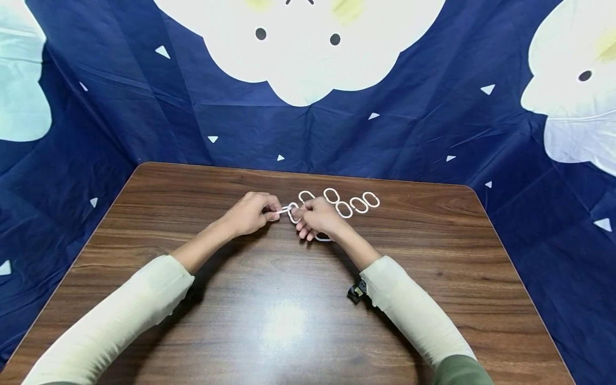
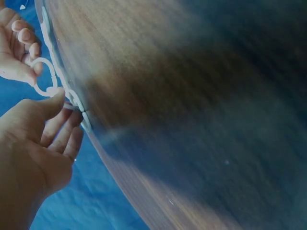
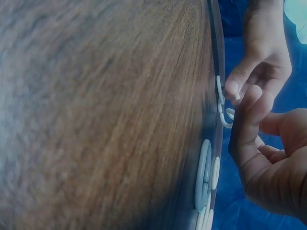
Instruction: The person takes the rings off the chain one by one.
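My left hand (image 1: 250, 213) pinches a white oval link (image 1: 284, 209) between thumb and fingers above the far part of the table. Facing it, my right hand (image 1: 318, 216) holds a second white link (image 1: 292, 216) by its edge, and the two links meet between the hands. In the left wrist view this second link (image 2: 53, 75) stands upright at the right hand's fingertips (image 2: 34, 49), close to the left thumb. Another link (image 1: 323, 238) lies partly hidden under the right hand. The right wrist view shows the held links mostly covered by fingers.
Several loose white links lie beyond and right of the right hand, among them one (image 1: 331, 195) at the back and one (image 1: 371, 199) farthest right. The brown wooden table (image 1: 289, 278) ends just behind them at a dark blue printed cloth (image 1: 337, 133).
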`<action>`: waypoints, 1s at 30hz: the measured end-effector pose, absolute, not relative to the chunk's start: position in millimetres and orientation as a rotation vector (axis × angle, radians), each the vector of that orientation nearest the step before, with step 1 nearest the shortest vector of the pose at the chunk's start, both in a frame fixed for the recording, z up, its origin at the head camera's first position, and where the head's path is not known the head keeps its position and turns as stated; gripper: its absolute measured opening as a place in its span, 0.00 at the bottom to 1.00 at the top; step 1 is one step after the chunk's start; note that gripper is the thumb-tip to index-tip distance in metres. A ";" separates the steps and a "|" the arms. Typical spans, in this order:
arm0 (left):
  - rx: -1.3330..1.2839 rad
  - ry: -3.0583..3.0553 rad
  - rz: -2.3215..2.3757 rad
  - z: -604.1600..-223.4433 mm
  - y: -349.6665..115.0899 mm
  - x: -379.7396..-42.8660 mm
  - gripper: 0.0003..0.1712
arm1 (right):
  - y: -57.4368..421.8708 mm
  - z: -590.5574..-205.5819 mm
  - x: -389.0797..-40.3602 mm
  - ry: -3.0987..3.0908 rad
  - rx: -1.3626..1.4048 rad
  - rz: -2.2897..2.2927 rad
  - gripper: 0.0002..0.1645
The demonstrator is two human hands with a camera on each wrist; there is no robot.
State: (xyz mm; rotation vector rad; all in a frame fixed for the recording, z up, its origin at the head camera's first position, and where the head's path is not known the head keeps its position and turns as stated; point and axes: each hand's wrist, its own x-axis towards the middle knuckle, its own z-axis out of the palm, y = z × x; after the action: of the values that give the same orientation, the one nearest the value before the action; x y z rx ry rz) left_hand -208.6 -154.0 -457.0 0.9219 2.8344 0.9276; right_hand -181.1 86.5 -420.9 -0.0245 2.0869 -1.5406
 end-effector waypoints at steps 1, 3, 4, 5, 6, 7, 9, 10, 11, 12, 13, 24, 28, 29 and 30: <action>0.895 2.835 0.924 -448.8 -151.7 -203.7 0.04 | 86.6 -421.3 -181.3 2.087 -0.024 -1.549 0.15; 0.857 2.845 0.924 -435.9 -148.3 -195.6 0.03 | 86.9 -422.6 -181.6 2.091 -0.022 -1.564 0.16; 0.848 2.848 0.934 -436.1 -148.6 -195.9 0.03 | 87.1 -423.4 -181.9 2.095 -0.022 -1.569 0.16; 0.836 2.849 0.946 -436.5 -149.0 -196.3 0.03 | 87.2 -423.9 -182.0 2.098 -0.019 -1.576 0.16; 0.826 2.848 0.958 -436.5 -149.2 -196.6 0.03 | 87.1 -424.5 -182.2 2.099 -0.017 -1.581 0.16; 0.818 2.845 0.974 -436.6 -149.4 -197.0 0.03 | 87.3 -424.9 -182.3 2.098 -0.012 -1.587 0.16; 0.805 2.838 1.009 -436.8 -149.7 -197.5 0.03 | 87.6 -425.0 -182.5 2.095 -0.002 -1.599 0.16; 0.799 2.834 1.029 -436.8 -149.8 -197.6 0.03 | 87.7 -425.0 -182.6 2.093 0.003 -1.605 0.16; 0.794 2.830 1.050 -436.8 -149.8 -197.7 0.03 | 87.8 -425.0 -182.6 2.088 0.010 -1.611 0.16; 0.789 2.826 1.068 -436.7 -149.7 -197.7 0.03 | 87.8 -425.3 -182.9 2.087 0.015 -1.616 0.16; 0.783 2.823 1.087 -436.7 -149.6 -197.5 0.03 | 88.0 -425.2 -182.9 2.085 0.020 -1.621 0.15; 0.653 2.802 1.189 -435.9 -148.4 -196.1 0.07 | 88.2 -429.0 -181.7 2.066 0.062 -1.645 0.16; 0.613 2.784 1.222 -434.6 -148.4 -196.1 0.07 | 87.7 -431.5 -181.1 2.074 0.077 -1.640 0.19; 0.603 2.781 1.228 -434.8 -148.5 -196.3 0.08 | 87.2 -432.1 -180.9 2.078 0.082 -1.635 0.20; 0.595 2.778 1.236 -435.2 -148.5 -196.6 0.08 | 86.5 -432.5 -180.6 2.081 0.085 -1.631 0.20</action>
State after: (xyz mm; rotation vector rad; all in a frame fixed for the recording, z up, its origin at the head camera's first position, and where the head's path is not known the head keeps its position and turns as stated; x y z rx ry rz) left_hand -196.6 -148.5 -435.2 0.5945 2.7781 1.2357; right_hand -180.6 86.5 -432.5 0.0853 2.0805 -1.6305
